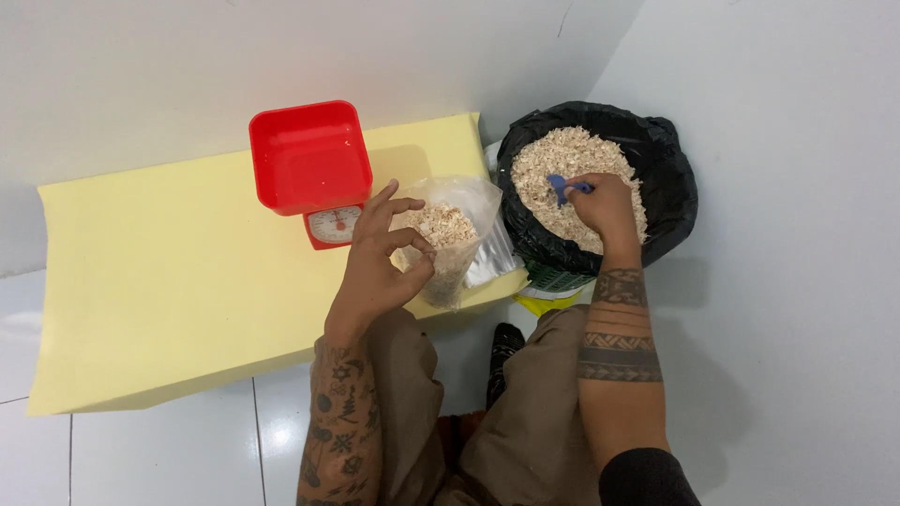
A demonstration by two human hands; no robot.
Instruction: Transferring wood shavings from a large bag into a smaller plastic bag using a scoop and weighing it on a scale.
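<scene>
My left hand [380, 262] pinches the rim of a clear plastic bag [457, 245] and holds it upright on the yellow sheet [169, 281]. The bag is partly filled with pale wood shavings. My right hand [605, 208] grips a small blue scoop [561, 187], whose head is dug into a heap of the same shavings [562, 164]. That heap fills a basket lined with a black plastic bag [670, 159] at the right.
A red kitchen scale [314, 164] with a square red bowl and a round dial stands on the yellow sheet behind the left hand. White walls enclose the back and right. White floor tiles [169, 450] lie in front, my knees below.
</scene>
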